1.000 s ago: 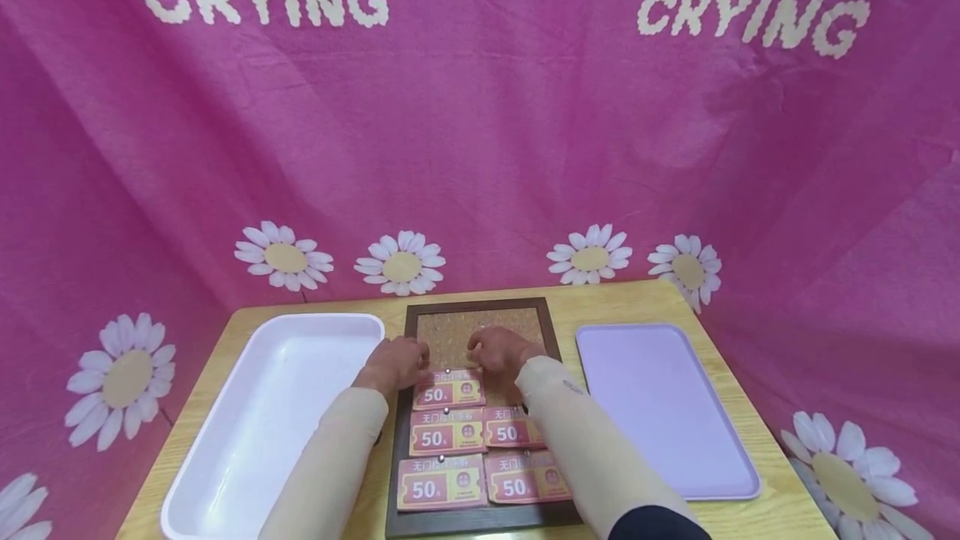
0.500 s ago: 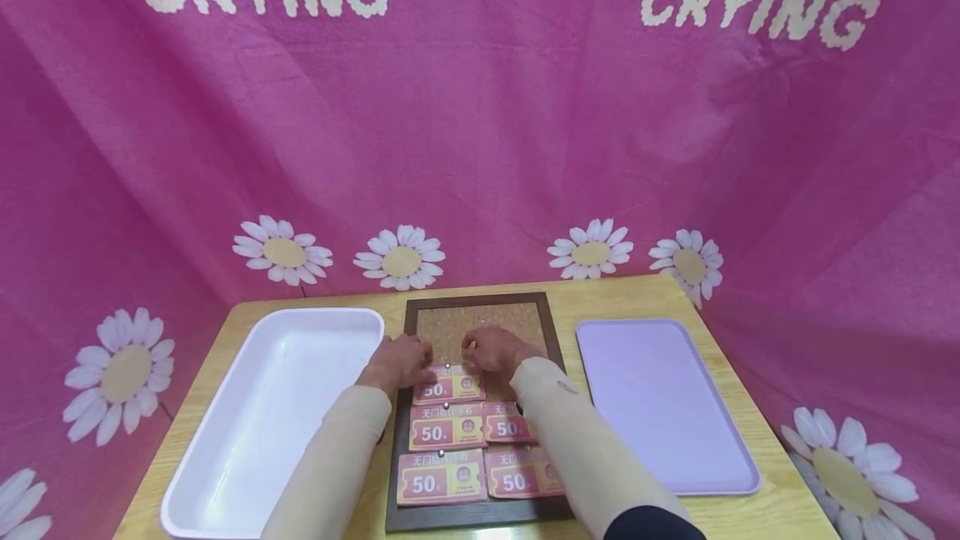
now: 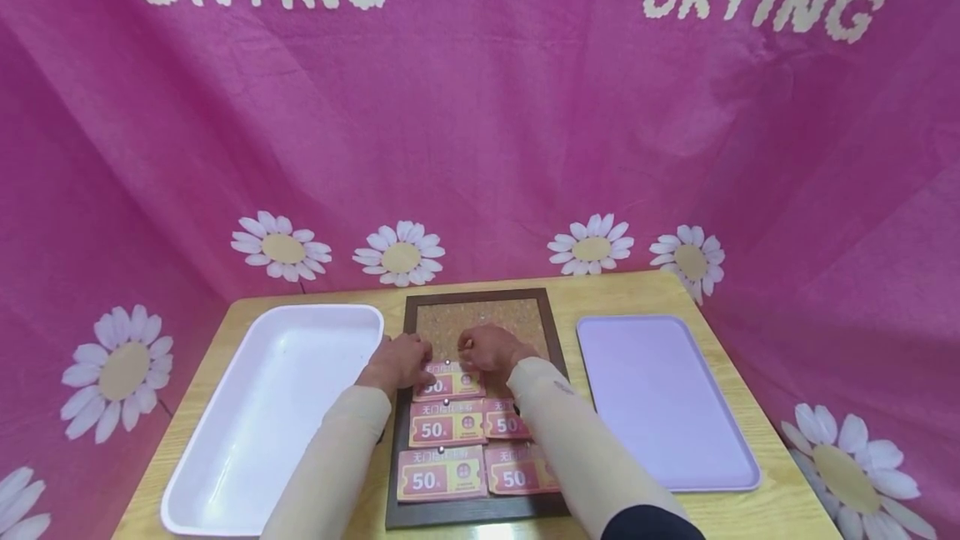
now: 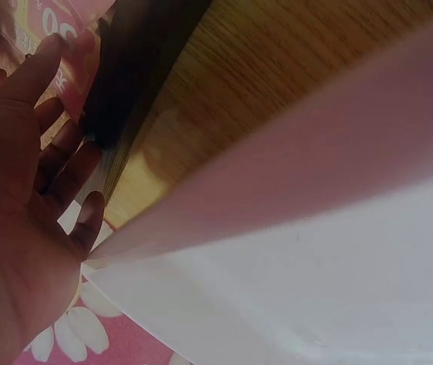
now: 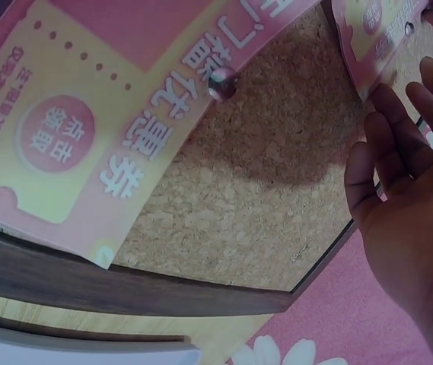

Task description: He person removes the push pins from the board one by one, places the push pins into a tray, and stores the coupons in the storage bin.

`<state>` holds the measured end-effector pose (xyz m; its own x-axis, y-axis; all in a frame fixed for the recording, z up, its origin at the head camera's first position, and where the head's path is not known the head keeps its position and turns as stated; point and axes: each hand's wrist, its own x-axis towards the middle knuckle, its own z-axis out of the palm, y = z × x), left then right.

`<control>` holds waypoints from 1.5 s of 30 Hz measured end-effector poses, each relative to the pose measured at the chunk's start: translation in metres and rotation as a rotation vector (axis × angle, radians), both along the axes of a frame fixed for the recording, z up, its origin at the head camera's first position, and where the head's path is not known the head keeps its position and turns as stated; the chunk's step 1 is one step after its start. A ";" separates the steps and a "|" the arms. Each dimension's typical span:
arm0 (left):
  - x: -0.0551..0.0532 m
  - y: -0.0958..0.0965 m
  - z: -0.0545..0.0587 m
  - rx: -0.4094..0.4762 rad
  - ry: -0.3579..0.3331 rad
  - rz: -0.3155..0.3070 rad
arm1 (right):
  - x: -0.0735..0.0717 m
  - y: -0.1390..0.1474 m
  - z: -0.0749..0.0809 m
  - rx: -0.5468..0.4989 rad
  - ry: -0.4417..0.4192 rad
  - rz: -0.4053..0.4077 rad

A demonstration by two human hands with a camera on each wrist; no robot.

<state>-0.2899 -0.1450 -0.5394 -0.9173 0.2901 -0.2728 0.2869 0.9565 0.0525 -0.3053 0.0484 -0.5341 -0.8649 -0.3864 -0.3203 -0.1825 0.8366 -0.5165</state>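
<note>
A corkboard (image 3: 480,315) in a dark frame lies on the table. Several pink and yellow coupons marked 50 are on it, including a top-left coupon (image 3: 444,387) with a round-headed push pin (image 3: 447,362) at its upper edge. My left hand (image 3: 400,361) is at the frame's left side; in the left wrist view its thumb (image 4: 37,72) lies on a coupon, the other fingers hanging beside the frame. Just right of the pin is my right hand (image 3: 493,348). Its bent fingers (image 5: 383,144) come close to the coupon's corner in the right wrist view, with nothing visible held.
On the left stands a deep white tray (image 3: 180,448), its rim close to my left hand. A shallow lilac tray (image 3: 663,390) lies right of the board on the wooden table (image 3: 615,294). Behind hangs a pink curtain (image 3: 480,132) with daisies.
My right hand has shifted slightly left, towards the top-left coupon's pin. My left hand has moved a little right, and its fingers now cover that coupon's left part.
</note>
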 end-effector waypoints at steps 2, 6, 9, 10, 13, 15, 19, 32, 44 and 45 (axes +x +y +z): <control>0.000 -0.001 -0.001 0.001 0.011 -0.007 | 0.000 -0.002 -0.001 -0.006 0.009 0.000; 0.001 -0.002 -0.004 0.000 0.029 -0.017 | 0.001 -0.006 -0.006 -0.040 -0.010 -0.027; 0.001 -0.003 -0.006 0.003 0.034 -0.017 | 0.001 -0.010 -0.010 -0.055 -0.001 -0.009; 0.001 -0.003 -0.006 0.005 0.031 -0.014 | 0.000 -0.011 -0.011 -0.046 0.017 0.007; 0.001 -0.002 -0.007 0.014 0.030 -0.008 | 0.000 -0.013 -0.012 -0.038 0.035 0.033; 0.000 -0.002 -0.006 0.014 0.032 -0.008 | 0.000 -0.014 -0.012 -0.035 0.034 0.036; -0.001 -0.001 -0.005 0.009 0.029 -0.001 | -0.001 -0.015 -0.012 -0.030 0.024 0.040; -0.001 -0.003 -0.006 0.029 0.032 -0.004 | -0.002 -0.019 -0.014 0.000 0.063 0.053; 0.001 -0.005 -0.004 0.020 0.054 -0.028 | -0.005 -0.022 -0.021 0.051 0.173 0.110; 0.001 -0.005 -0.003 0.020 0.055 -0.027 | -0.004 -0.022 -0.021 0.050 0.173 0.108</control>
